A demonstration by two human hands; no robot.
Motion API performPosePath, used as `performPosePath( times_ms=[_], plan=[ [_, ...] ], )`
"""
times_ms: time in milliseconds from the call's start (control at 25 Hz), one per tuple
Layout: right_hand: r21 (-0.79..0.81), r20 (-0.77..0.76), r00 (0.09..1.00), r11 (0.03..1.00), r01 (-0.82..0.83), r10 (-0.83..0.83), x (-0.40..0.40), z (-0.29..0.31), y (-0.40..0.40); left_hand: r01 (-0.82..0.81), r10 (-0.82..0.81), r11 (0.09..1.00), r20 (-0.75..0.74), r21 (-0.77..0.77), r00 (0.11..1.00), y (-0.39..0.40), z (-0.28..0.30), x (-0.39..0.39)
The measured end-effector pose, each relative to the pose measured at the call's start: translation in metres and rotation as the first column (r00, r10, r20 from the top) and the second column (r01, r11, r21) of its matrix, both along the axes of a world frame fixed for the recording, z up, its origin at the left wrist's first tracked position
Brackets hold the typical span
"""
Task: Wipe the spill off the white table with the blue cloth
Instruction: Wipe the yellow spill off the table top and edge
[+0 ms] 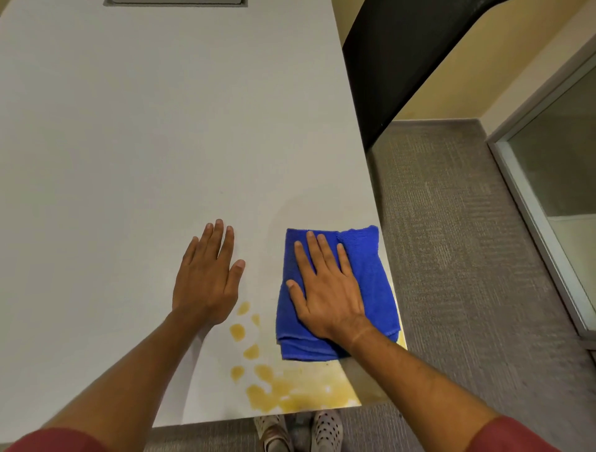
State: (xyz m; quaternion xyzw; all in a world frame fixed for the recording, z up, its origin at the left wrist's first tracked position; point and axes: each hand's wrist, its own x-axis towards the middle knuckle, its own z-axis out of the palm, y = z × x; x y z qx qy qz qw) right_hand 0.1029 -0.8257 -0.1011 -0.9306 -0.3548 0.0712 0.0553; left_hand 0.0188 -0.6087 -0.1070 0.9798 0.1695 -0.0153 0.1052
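Note:
A folded blue cloth (371, 284) lies on the white table (145, 145) near its right edge. My right hand (325, 290) presses flat on the cloth, fingers spread. My left hand (206, 277) rests flat on the bare table, to the left of the cloth, holding nothing. A yellow spill (290, 393) covers the near right corner of the table, in blotches and smears just in front of the cloth and between the two hands.
The table's right edge runs along grey carpet (451, 258). A black panel (403, 64) stands at the far right. A glass door with a metal frame (548, 177) is on the right. A recessed grey hatch (175, 2) sits at the table's far end. My feet show below the near edge.

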Motion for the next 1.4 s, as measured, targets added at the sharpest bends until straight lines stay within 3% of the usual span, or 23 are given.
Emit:
performPosePath(
  times_ms=[240,480,600,760,920,1000,1160,1200,1400],
  plan=[
    [-0.094,0.053,0.980,0.976,0.197,-0.193,0.035,0.003,-0.036,-0.006,0.006,1.000,0.006,-0.002,1.000,0.000,0.000,0.000],
    [0.035,-0.073,0.917,0.918,0.395,-0.392,0.031,0.006,-0.051,-0.005,0.005,1.000,0.008,0.003,1.000,0.001,0.000,0.002],
    [0.026,-0.063,0.891,0.892,0.451,-0.449,0.019,0.004,-0.052,-0.012,0.011,1.000,0.027,0.011,1.000,-0.001,-0.001,0.003],
    [-0.098,0.032,0.959,0.954,0.285,-0.283,0.003,0.006,-0.048,-0.010,0.011,1.000,0.044,-0.030,0.999,0.000,-0.001,0.001],
    [-0.120,-0.039,0.998,0.992,0.036,-0.041,0.001,0.010,-0.031,-0.056,0.073,0.984,0.096,-0.170,0.993,-0.003,0.001,-0.012],
    [-0.107,-0.062,0.992,0.988,-0.115,0.109,-0.003,0.010,-0.010,-0.071,0.090,0.979,0.096,-0.191,0.991,-0.006,0.002,-0.030],
    [-0.047,-0.078,0.919,0.919,-0.391,0.387,-0.025,0.009,0.020,-0.114,0.117,0.990,0.030,-0.079,0.993,-0.011,0.003,-0.079],
    [-0.038,-0.066,0.927,0.927,-0.373,0.370,-0.029,0.009,0.018,-0.129,0.130,0.990,0.010,-0.050,0.991,-0.012,0.003,-0.088],
    [-0.062,-0.041,0.999,0.998,0.017,-0.019,-0.040,0.007,0.027,-0.128,0.130,0.991,-0.050,0.045,0.990,-0.011,0.001,-0.101]
  ],
)
